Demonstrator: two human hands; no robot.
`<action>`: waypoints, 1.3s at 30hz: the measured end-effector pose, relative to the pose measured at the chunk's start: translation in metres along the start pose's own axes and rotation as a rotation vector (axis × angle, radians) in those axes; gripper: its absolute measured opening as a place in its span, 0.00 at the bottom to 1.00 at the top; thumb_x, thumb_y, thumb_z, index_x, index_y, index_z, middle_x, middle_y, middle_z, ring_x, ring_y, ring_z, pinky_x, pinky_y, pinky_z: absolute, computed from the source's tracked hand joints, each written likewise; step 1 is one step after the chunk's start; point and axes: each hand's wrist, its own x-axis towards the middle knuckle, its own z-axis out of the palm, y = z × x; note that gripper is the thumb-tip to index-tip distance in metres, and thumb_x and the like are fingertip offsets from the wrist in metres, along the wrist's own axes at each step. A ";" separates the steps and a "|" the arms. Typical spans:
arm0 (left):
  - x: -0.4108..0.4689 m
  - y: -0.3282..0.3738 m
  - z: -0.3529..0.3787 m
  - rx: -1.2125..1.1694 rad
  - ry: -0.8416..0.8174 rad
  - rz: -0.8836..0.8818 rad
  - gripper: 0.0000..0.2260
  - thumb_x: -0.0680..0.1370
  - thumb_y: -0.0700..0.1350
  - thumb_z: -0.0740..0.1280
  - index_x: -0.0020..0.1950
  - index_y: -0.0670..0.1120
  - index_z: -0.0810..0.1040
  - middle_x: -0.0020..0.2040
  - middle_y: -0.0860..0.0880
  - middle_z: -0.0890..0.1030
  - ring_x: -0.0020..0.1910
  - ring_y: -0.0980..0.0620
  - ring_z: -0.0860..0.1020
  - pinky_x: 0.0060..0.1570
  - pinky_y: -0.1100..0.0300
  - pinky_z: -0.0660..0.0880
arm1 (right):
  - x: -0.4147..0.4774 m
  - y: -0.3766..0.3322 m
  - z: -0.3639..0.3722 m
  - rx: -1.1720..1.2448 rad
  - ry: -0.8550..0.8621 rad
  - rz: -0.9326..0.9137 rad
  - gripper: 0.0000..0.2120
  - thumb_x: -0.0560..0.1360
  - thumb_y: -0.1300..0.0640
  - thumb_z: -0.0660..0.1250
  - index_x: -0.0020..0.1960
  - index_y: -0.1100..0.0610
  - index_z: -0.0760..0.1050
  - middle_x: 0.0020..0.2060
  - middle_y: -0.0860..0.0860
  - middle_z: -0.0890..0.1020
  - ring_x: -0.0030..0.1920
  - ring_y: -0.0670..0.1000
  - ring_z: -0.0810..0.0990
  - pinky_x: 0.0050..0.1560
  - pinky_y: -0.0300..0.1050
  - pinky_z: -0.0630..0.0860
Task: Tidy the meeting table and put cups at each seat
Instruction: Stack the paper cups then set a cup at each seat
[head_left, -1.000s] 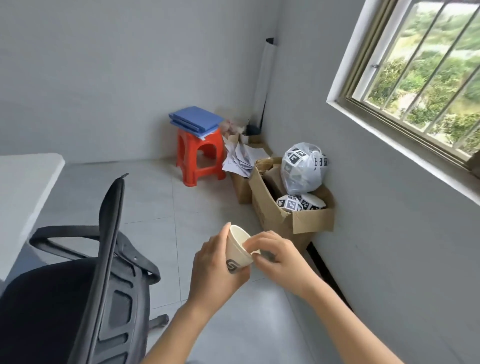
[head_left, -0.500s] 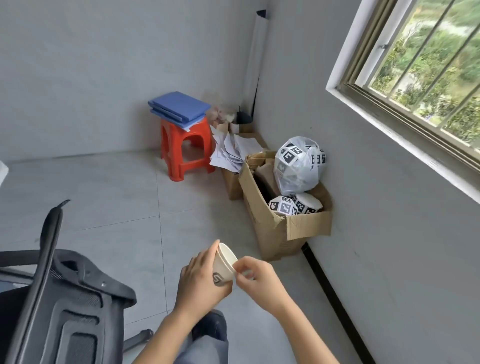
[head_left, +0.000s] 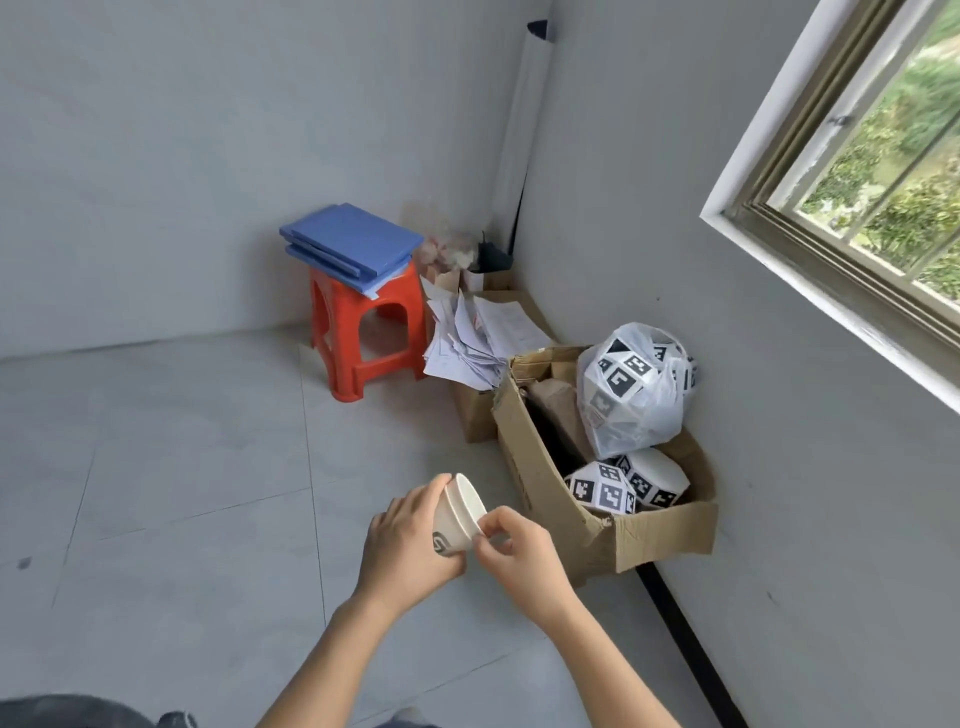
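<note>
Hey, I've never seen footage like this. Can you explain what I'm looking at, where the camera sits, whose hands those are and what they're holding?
There is no machine here. These are a person's two bare hands, filmed by a wide-angle camera worn on the head and looking forward and down. That is why the walls lean and the arms come in from the bottom edge.

The left hand grips a white paper cup around its side. The right hand pinches the cup's rim.

No table is in view, only a grey tiled floor. By the wall, a cardboard box holds a plastic bag and a patterned ball with black-and-white squares. Behind the box lie loose papers. A red stool carries blue folders.
</note>
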 end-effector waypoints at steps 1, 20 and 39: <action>0.007 -0.005 -0.002 -0.002 -0.001 -0.005 0.36 0.62 0.53 0.66 0.69 0.52 0.63 0.65 0.52 0.73 0.63 0.48 0.72 0.55 0.56 0.67 | 0.009 -0.002 0.002 0.017 -0.011 0.006 0.13 0.72 0.63 0.64 0.32 0.49 0.67 0.29 0.44 0.73 0.28 0.43 0.66 0.29 0.33 0.62; 0.148 -0.109 -0.078 0.021 0.266 -0.568 0.32 0.63 0.52 0.67 0.66 0.51 0.65 0.59 0.52 0.75 0.56 0.47 0.74 0.49 0.60 0.67 | 0.292 -0.090 0.079 0.045 -0.475 -0.224 0.14 0.71 0.60 0.69 0.30 0.49 0.69 0.46 0.47 0.75 0.50 0.48 0.74 0.41 0.29 0.66; 0.269 -0.158 -0.132 -0.131 0.505 -0.954 0.37 0.61 0.57 0.66 0.68 0.51 0.61 0.60 0.53 0.73 0.54 0.52 0.73 0.54 0.57 0.75 | 0.468 -0.165 0.160 0.382 -0.979 0.156 0.14 0.60 0.53 0.69 0.28 0.60 0.66 0.41 0.52 0.73 0.46 0.52 0.73 0.49 0.51 0.70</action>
